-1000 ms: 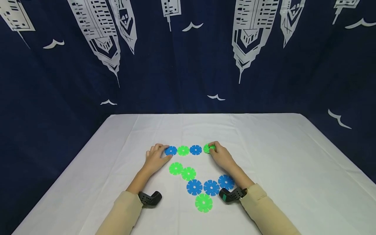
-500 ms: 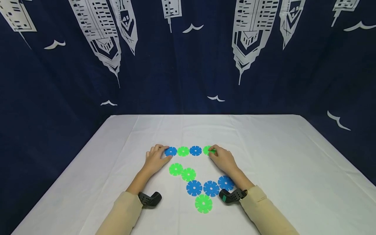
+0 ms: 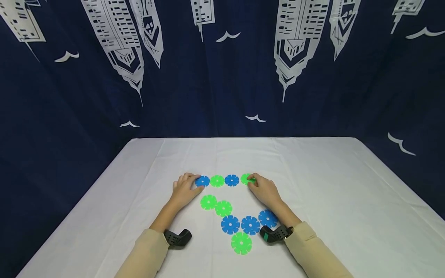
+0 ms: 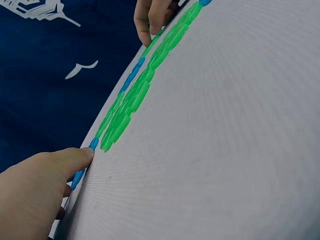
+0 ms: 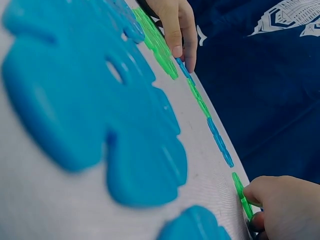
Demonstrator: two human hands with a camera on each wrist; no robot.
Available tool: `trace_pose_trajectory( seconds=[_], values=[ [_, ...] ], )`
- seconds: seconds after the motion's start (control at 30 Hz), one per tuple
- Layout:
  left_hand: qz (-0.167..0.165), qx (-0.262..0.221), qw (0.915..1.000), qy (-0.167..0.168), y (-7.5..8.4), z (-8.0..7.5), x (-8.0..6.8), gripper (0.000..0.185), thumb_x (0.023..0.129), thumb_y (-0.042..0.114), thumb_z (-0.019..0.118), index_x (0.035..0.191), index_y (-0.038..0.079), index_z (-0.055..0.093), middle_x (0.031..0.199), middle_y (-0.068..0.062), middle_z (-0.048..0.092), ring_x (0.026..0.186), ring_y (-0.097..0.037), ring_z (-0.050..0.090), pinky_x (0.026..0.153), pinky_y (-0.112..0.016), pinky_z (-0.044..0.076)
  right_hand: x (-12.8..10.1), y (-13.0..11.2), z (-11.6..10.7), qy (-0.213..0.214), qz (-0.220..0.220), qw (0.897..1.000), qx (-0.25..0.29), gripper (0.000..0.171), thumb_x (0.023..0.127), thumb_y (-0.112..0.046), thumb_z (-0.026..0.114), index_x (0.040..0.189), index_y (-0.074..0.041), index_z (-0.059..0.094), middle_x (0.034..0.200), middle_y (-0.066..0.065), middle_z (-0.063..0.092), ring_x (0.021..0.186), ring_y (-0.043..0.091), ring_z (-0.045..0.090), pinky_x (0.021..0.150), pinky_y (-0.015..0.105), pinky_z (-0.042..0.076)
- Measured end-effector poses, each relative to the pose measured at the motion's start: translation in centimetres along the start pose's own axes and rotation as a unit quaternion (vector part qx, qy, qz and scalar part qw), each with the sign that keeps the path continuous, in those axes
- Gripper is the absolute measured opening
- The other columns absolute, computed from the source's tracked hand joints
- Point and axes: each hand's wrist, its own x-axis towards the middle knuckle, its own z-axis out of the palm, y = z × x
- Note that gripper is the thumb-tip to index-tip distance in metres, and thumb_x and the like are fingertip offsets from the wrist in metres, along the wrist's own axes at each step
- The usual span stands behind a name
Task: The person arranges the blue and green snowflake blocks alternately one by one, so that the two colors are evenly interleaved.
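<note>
A row of slotted plastic flower discs lies on the white cloth, alternating blue and green. At its left end my left hand [image 3: 183, 190] holds a blue disc [image 3: 202, 181] by its edge, thumb on the near side and a finger on the far side. A green disc [image 3: 217, 181] and another blue disc [image 3: 231, 180] follow in line. My right hand [image 3: 265, 189] pinches the green disc [image 5: 239, 190] at the right end between thumb and fingers, partly hiding it. A small gap separates that disc from its blue neighbour.
Nearer me lie two green discs [image 3: 223, 208], several blue discs [image 3: 250, 225] and one more green disc [image 3: 241, 243]. The right wristband [image 3: 276, 234] hangs close beside the rightmost blue disc. A dark blue curtain [image 3: 215, 88] stands behind the table [image 3: 330, 173].
My right hand has come slightly nearer me, still pinching the green end disc. My left hand stays on the blue one. The whole head view has shifted slightly.
</note>
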Motion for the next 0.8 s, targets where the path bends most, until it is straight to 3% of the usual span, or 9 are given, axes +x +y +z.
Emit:
trace_pose_trajectory(
  seconds=[0.8],
  values=[
    [0.0, 0.005, 1.0, 0.0, -0.1, 0.11, 0.08, 0.051, 0.084, 0.036, 0.059, 0.126, 0.009, 0.053, 0.123, -0.012, 0.048, 0.108, -0.026, 0.041, 0.08, -0.04, 0.025, -0.03, 0.03, -0.14, -0.001, -0.007, 1.0, -0.001, 0.026, 0.088, -0.023, 0.051, 0.11, -0.011, 0.062, 0.057, -0.001, 0.043, 0.052, 0.014, 0.037, 0.056, 0.027, 0.028]
  ],
)
